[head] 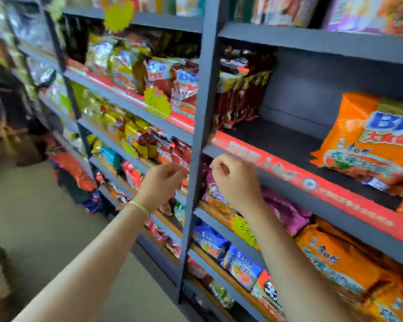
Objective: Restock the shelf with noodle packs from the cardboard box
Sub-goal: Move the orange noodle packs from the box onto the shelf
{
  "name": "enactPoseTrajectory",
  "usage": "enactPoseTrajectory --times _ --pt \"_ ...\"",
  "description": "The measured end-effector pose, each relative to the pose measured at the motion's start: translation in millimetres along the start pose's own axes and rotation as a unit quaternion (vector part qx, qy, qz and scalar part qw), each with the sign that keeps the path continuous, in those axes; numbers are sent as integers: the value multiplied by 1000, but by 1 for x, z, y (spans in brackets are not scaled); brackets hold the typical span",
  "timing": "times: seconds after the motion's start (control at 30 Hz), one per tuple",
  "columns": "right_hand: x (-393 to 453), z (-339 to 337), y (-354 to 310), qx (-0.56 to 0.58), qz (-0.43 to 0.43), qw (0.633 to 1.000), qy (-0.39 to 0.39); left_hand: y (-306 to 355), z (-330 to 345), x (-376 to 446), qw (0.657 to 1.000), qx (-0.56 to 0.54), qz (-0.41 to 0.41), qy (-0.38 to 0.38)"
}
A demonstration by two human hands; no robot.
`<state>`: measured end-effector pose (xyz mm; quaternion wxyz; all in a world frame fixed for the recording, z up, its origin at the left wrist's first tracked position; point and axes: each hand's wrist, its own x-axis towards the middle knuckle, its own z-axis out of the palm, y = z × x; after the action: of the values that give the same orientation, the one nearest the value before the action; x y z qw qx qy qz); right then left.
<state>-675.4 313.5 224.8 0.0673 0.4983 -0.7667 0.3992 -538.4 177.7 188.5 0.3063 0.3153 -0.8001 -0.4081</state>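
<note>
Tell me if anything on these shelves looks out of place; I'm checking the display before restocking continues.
One thing stands out: the orange noodle pack sits tilted by itself on the shelf, with a wide bare stretch between it and the dark red packs. Both hands hold nothing.

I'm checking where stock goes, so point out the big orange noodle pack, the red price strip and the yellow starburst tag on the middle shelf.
big orange noodle pack [368, 145], head view, front face.
red price strip [330, 189], head view, mid-length.
yellow starburst tag [157, 101], head view, centre.
</note>
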Motion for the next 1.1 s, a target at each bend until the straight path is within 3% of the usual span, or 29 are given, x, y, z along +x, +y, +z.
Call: enactPoseTrajectory --times 0.07,0.13,0.27,0.43,0.57,0.7,0.8,0.93,1.0,1.1 --pt "8 64 -26 7 -9 991 -136 -66 -42 -21 993 82 -82 -26" --pt "14 132 -64 8 -41 971 -236 -118 -86 -42 986 79 -144 4" --pt "5 265 -160 29 -108 926 -361 -204 -185 -95 956 56 -262 123" --pt "-44 406 -260 71 -177 854 -484 -299 -289 -188 882 167 -352 265" --pt "-83 481 -324 96 -209 809 -542 -358 -339 -252 810 235 -434 315" --pt "-111 539 -369 94 -187 776 -595 -405 -367 -286 777 244 -528 240" --pt "-129 586 -389 35 -164 760 -628 -430 -380 -294 776 235 -560 172" --pt "-153 643 -403 -126 -150 752 -630 -456 -394 -295 787 221 -561 133" --pt "-161 667 -402 -239 -248 747 -569 -468 -400 -294 796 202 -557 126" --pt "-166 698 -396 -332 -356 689 -536 -484 -408 -293 805 193 -549 113"
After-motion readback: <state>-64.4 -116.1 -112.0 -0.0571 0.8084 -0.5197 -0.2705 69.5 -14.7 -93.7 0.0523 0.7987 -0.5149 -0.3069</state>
